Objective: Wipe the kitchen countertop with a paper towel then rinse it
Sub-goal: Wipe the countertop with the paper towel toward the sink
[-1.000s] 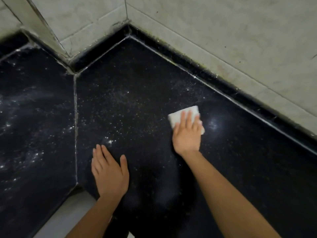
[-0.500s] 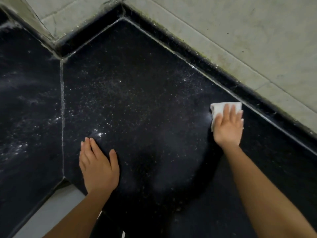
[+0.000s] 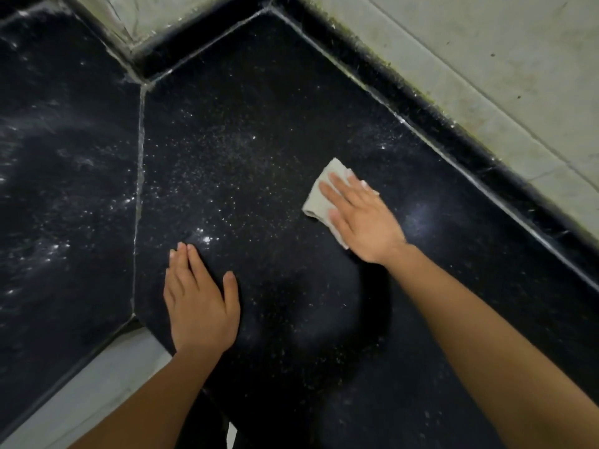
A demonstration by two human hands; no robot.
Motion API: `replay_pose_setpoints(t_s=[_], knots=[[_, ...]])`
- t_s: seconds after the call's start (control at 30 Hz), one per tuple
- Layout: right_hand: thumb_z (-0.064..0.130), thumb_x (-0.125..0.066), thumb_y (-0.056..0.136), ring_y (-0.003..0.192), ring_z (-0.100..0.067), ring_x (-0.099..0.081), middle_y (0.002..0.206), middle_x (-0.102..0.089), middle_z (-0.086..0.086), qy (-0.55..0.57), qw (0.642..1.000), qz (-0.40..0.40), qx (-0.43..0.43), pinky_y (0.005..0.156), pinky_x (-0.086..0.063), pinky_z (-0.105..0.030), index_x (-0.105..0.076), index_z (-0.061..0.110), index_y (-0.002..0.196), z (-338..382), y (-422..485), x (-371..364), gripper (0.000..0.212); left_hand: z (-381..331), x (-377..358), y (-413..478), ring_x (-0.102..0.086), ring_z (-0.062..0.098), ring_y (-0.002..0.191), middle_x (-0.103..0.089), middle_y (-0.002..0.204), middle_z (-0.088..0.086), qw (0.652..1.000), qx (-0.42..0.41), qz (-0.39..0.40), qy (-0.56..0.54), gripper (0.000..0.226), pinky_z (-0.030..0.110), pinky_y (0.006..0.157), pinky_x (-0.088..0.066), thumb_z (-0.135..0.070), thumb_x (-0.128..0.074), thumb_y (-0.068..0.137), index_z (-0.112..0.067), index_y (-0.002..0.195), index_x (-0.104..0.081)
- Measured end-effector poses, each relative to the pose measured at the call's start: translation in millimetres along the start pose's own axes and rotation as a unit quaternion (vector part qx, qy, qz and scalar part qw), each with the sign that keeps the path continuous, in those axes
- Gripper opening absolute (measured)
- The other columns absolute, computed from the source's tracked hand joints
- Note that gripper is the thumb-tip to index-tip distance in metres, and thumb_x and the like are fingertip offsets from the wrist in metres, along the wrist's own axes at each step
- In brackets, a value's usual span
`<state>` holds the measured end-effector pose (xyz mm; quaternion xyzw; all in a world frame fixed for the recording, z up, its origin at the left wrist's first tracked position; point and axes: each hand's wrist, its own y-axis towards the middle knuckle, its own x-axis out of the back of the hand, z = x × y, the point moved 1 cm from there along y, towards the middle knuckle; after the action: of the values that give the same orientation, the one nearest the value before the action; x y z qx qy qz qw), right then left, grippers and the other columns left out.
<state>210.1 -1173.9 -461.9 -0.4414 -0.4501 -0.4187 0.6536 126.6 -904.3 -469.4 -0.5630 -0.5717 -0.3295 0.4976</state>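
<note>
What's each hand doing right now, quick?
Left hand: open, flat on the countertop, holding nothing.
Right hand: open, straight fingers pressing the paper towel flat.

We look down into a dim kitchen corner. Pale, marbled wall tiles point(image 3: 486, 53), scuffed and crossed by thin grout lines, run along the far and right edges of the black speckled countertop point(image 3: 259, 102). A low black strip point(image 3: 431, 102) stands between tiles and stone, with greenish grime along its top. At the far left corner the tiled wall juts forward in an angled step point(image 3: 120, 27). A pale seam point(image 3: 140, 163) joins two slabs of the stone. Beyond the near left edge lies a plain grey floor point(image 3: 90, 393). A soft glare point(image 3: 419, 210) marks the stone near the right edge.
</note>
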Motion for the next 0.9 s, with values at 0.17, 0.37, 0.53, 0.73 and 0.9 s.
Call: replay_pose_setpoints(t_s=[0.17, 0.37, 0.53, 0.73, 0.9], knots=[[0.038, -0.013, 0.101, 0.146, -0.034, -0.001, 0.159, -0.005, -0.012, 0.022, 0.935, -0.071, -0.347, 0.117, -0.004, -0.044, -0.007, 0.011, 0.152, -72.0, -12.1, 9.2, 0.058, 0.4, -0.6, -0.9, -0.002, 0.027, 0.145, -0.007, 0.158, 0.015, 1.0, -0.004, -0.004, 0.0, 0.072, 0.042, 0.116, -0.006, -0.045, -0.024, 0.094, -0.002, 0.149, -0.006], [0.035, -0.016, 0.101, 0.144, -0.036, 0.011, 0.159, 0.007, -0.014, 0.13, 0.827, -0.098, -0.538, 0.117, 0.006, -0.044, 0.003, 0.004, 0.15, -59.2, 51.4, 16.7, 0.061, 0.6, -1.4, 0.5, 0.001, 0.025, 0.146, -0.005, 0.158, 0.014, 1.0, -0.003, -0.001, 0.003, 0.074, 0.04, 0.116, -0.004, -0.048, -0.019, 0.094, -0.002, 0.15, -0.006], [0.035, -0.016, 0.102, 0.144, -0.04, 0.008, 0.157, 0.005, -0.02, 0.096, 0.853, -0.094, -0.504, 0.117, 0.003, -0.046, 0.002, 0.0, 0.15, -45.7, 88.9, 20.7, 0.062, 2.0, -3.3, 1.0, 0.003, 0.022, 0.146, -0.004, 0.158, 0.013, 1.0, -0.004, -0.003, 0.011, 0.073, 0.037, 0.116, -0.001, -0.048, -0.017, 0.094, -0.003, 0.15, -0.005], [0.037, -0.026, 0.103, 0.146, -0.027, 0.0, 0.159, -0.007, -0.008, 0.019, 0.999, -0.014, -0.044, 0.116, 0.003, -0.034, -0.013, 0.016, 0.152, -15.0, 62.4, 18.0, 0.055, 2.7, -3.6, 0.9, 0.002, 0.022, 0.146, -0.005, 0.158, 0.013, 1.0, -0.007, -0.003, 0.017, 0.073, 0.036, 0.116, -0.001, -0.049, -0.017, 0.094, -0.003, 0.15, -0.005], [0.047, -0.019, 0.098, 0.146, -0.026, -0.004, 0.159, -0.009, -0.008, 0.013, 0.985, -0.049, -0.167, 0.118, -0.007, -0.037, -0.015, 0.016, 0.152, -76.7, 58.9, 34.4, 0.062, 3.3, -3.8, 0.6, 0.002, 0.022, 0.146, -0.006, 0.158, 0.014, 1.0, -0.009, -0.007, 0.02, 0.073, 0.036, 0.116, 0.0, -0.048, -0.018, 0.094, -0.002, 0.15, -0.006]])
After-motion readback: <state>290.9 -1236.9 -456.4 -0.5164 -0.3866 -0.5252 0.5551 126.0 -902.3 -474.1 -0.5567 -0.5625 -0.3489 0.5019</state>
